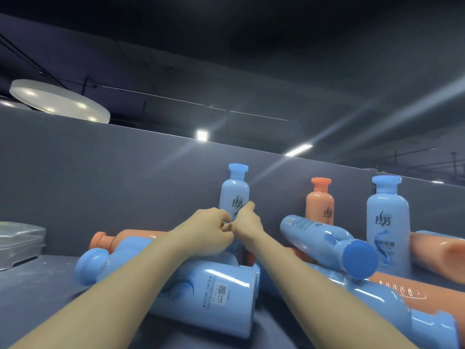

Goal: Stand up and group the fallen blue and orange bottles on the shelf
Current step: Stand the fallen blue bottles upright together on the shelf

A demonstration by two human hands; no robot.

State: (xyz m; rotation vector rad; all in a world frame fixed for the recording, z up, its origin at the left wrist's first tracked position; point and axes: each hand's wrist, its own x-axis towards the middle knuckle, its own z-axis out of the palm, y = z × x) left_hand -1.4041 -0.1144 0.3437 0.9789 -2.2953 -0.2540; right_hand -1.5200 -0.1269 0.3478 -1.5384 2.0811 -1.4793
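Between both sets of fingers [227, 217], curled around it, a blue bottle [235, 190] stands on the shelf [37, 285]. Fallen bottles [208, 293] crowd just below; a nudge could topple it.

Pale blue bottles [235, 192] with darker blue swirl prints and dark lettering, one deeper blue cap [360, 258], salmon-orange bottles [319, 202] with matching caps, slate-grey shelf [37, 293], grey back panel [100, 172], clear plastic tray [20, 243]
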